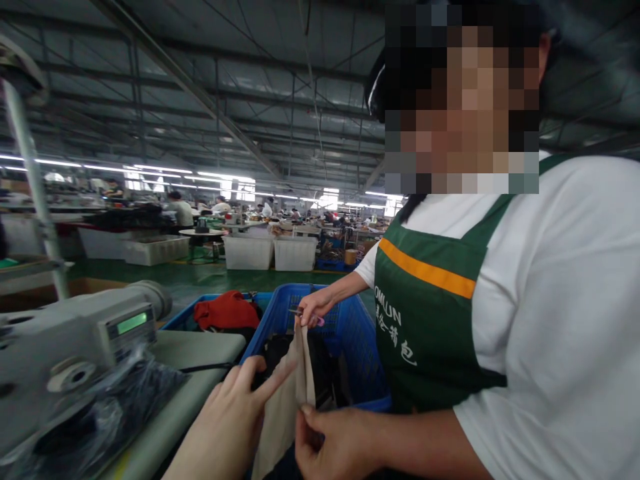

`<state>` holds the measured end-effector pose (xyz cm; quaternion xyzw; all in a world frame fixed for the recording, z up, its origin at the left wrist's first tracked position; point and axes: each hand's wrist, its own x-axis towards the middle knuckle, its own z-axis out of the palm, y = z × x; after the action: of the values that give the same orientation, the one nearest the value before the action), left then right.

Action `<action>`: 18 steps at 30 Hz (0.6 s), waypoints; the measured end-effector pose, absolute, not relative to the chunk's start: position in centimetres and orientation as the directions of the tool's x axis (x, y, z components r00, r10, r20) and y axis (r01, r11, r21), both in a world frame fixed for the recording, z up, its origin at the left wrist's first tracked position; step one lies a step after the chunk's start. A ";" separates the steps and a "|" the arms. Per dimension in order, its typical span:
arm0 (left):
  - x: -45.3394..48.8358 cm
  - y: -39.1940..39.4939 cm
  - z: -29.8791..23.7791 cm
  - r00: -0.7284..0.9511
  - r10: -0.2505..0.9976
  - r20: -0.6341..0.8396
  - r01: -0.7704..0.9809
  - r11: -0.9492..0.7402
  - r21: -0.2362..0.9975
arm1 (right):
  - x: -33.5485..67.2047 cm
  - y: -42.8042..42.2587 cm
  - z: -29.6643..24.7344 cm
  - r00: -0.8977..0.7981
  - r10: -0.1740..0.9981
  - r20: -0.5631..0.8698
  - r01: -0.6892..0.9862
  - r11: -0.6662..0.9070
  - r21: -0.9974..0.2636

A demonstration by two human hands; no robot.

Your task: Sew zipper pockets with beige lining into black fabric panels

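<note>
My left hand reaches in from the bottom edge with its fingers stretched out, the fingertips touching a beige piece of fabric. It holds nothing. The fabric hangs upright between the two hands of a co-worker in a green apron who stands close on the right. The co-worker's upper hand pinches the fabric's top edge and also holds a small purple tool. Their lower hand grips the fabric's lower edge. My right hand is out of sight.
A grey sewing machine with a green display stands on the table at the left, with dark plastic-wrapped material beneath it. Two blue crates behind hold dark and red cloth. White bins and other workers fill the hall beyond.
</note>
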<state>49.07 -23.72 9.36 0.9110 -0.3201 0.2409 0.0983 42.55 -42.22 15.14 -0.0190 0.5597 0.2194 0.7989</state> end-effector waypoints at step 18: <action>49.9 -23.8 5.2 0.791 -0.492 0.363 -0.563 -0.818 0.119 | 45.7 -43.5 9.7 0.645 0.112 -0.756 -0.612 0.668 -0.423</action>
<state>49.93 -23.80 5.20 0.9398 -0.2807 0.1601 0.1113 45.67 -43.53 9.71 -0.3455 0.3619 0.2156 0.8385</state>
